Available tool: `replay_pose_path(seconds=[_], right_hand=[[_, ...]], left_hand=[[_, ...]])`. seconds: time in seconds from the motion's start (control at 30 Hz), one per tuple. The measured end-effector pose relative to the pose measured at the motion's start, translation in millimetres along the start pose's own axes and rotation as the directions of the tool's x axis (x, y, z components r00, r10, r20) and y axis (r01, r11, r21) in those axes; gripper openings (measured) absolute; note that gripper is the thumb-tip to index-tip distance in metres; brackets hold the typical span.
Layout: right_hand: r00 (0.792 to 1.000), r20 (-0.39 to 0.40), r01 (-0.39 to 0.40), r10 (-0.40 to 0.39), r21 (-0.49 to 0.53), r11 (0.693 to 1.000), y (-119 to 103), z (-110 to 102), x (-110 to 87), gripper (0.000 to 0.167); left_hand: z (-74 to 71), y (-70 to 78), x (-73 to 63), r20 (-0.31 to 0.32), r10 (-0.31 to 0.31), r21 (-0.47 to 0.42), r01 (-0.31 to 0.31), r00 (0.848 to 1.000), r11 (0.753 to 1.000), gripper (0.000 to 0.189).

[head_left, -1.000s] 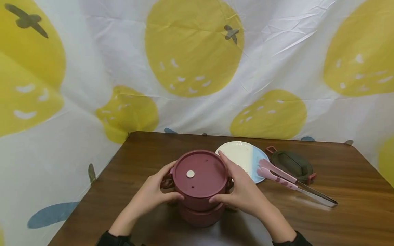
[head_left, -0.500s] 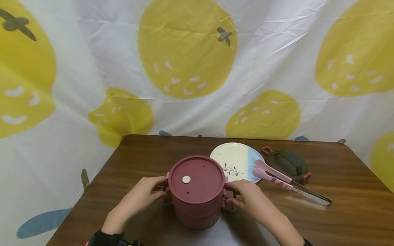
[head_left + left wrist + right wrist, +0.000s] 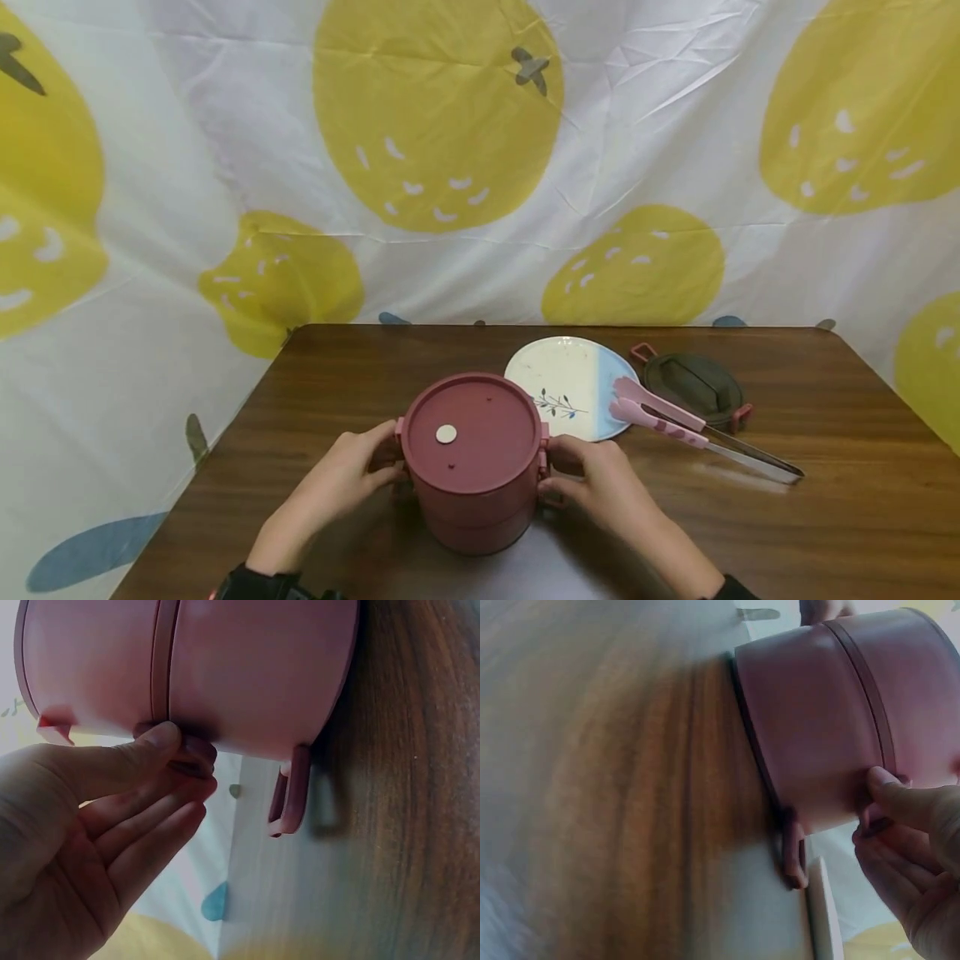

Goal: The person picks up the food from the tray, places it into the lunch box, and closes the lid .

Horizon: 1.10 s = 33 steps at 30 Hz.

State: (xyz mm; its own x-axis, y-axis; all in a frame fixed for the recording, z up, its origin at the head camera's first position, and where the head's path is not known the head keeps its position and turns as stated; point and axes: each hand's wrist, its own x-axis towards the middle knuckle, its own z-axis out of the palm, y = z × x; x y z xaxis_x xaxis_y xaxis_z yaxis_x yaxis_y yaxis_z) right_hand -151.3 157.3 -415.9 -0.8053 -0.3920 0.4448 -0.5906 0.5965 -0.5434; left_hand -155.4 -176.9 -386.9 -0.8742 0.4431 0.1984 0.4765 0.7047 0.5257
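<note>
A round maroon two-tier lunch box (image 3: 474,500) stands upright on the table, its tiers stacked flush. Its flat lid (image 3: 487,429) carries a white round button (image 3: 446,434). My left hand (image 3: 337,475) is at its left side. In the left wrist view the thumb and fingers pinch the loop handle (image 3: 196,755) by the seam between the tiers, while a lower loop (image 3: 292,795) hangs free near the base. My right hand (image 3: 611,483) pinches the matching loop handle (image 3: 875,819) on the right side. Another lower loop (image 3: 795,851) shows in the right wrist view. The inside is hidden.
Behind the lunch box to the right lies a white and blue plate (image 3: 558,367) with a leaf sprig. Pink-tipped tongs (image 3: 697,433) rest partly on its rim. A dark green lidded pot with red handles (image 3: 693,383) sits beside them. A lemon-printed cloth (image 3: 465,275) hangs behind the table.
The upper tier has come down from above the lower tier and now sits flush on it. Both hands have shifted from around the upper tier to its side loop handles.
</note>
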Motion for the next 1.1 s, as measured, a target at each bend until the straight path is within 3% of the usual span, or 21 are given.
replay_pose_path(seconds=[0.27, 0.5, 0.6, 0.7, 0.8, 0.93, 1.0, 1.1], right_hand=[[0.997, -0.006, -0.073, 0.076, 0.226, 0.971, 5.7, 8.1, 2.6, 0.034], [0.989, 0.002, -0.133, 0.146, 0.432, 0.892, 10.8, 20.7, 4.7, 0.037], [0.985, 0.005, -0.154, 0.173, 0.483, 0.862, 11.3, 24.0, 4.2, 0.037], [0.981, 0.016, -0.176, 0.195, 0.504, 0.846, 11.6, 25.1, 2.9, 0.037], [0.984, 0.021, -0.166, 0.179, 0.486, 0.858, 11.7, 24.8, 2.2, 0.036], [0.992, 0.020, -0.122, 0.124, 0.384, 0.915, 9.9, 21.2, 2.2, 0.038], [0.993, 0.026, -0.115, 0.114, 0.359, 0.926, 8.4, 17.1, 1.3, 0.041], [0.996, -0.002, -0.080, 0.086, 0.372, 0.925, 3.6, 7.1, -1.6, 0.043]], left_hand=[[-2.7, -9.6, -0.3, -0.012, 0.013, -0.140, -0.014, 1.000, 0.990, 0.031], [-2.6, -22.4, 1.1, 0.014, -0.002, -0.268, 0.006, 1.000, 0.963, 0.025], [1.6, -28.5, 1.9, 0.022, -0.025, -0.354, 0.031, 0.999, 0.935, 0.023], [8.8, -33.8, 2.1, 0.033, -0.028, -0.483, 0.041, 0.999, 0.875, 0.024], [14.3, -35.8, 0.6, 0.027, -0.013, -0.560, 0.026, 1.000, 0.828, 0.025], [11.9, -30.0, -2.9, 0.032, 0.017, -0.515, 0.002, 0.999, 0.857, 0.032], [7.1, -24.1, -4.6, 0.042, 0.034, -0.494, -0.009, 0.999, 0.869, 0.037], [-2.9, -9.1, -7.2, -0.009, 0.047, -0.471, -0.046, 0.999, 0.881, 0.040]])
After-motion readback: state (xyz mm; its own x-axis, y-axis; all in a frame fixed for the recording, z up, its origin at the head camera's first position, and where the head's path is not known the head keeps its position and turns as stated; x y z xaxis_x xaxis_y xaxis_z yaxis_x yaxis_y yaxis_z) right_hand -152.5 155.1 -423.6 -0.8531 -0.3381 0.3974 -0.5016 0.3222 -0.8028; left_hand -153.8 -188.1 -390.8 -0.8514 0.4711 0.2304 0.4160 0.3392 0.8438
